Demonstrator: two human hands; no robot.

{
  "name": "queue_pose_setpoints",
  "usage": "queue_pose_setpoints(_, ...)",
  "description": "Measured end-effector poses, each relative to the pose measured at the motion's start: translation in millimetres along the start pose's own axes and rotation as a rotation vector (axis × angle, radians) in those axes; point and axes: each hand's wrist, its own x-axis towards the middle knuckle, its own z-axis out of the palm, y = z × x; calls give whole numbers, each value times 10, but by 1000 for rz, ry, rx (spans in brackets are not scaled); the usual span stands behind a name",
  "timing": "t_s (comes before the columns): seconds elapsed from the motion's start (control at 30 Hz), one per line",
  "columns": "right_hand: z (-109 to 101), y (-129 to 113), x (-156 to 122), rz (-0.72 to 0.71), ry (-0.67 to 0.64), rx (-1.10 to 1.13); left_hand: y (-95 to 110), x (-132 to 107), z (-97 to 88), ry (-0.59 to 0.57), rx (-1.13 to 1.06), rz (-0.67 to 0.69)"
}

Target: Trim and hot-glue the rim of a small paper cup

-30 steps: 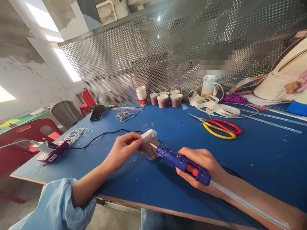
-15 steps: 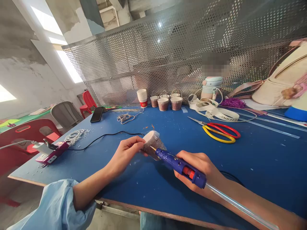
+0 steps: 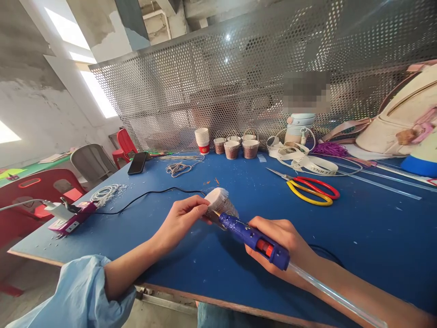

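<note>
Between the thumb and fingers of my left hand (image 3: 186, 216) is a paper cup (image 3: 218, 200) wrapped in brownish cord, tipped on its side with its white end up. My right hand (image 3: 278, 239) is closed around a dark blue hot glue gun (image 3: 244, 230). Its metal nozzle points left and lies against or very close to the cup's side; I cannot tell if they touch. A clear glue stick (image 3: 331, 289) runs out of the gun's back end over my right forearm. The cup's lower part is partly hidden behind the gun.
Scissors (image 3: 309, 190) with red and yellow handles lie right of the cup. Several wrapped cups (image 3: 232, 149) stand at the back by a stack of paper cups (image 3: 202, 139). A power strip (image 3: 73, 218), a phone (image 3: 137, 163), white ribbon (image 3: 300, 159) and a bag (image 3: 385, 130) are also there.
The glue gun and my right hand have shifted slightly left, with the nozzle closer along the cup's side. The cup stays in my left hand, almost unmoved.
</note>
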Motion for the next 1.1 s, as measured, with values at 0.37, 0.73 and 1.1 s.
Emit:
queue_pose_setpoints(0.37, -11, -8, -25, 14, 38, -94, 32, -12, 9, 3, 94, 39)
queue_pose_setpoints(0.73, 0, -6, -43, 23, 38, -143, 24, -19, 30, 20, 153, 74)
queue_pose_setpoints(1.1, 34, -16, -62, -14, 12, -198, 61, -22, 53, 22, 166, 72)
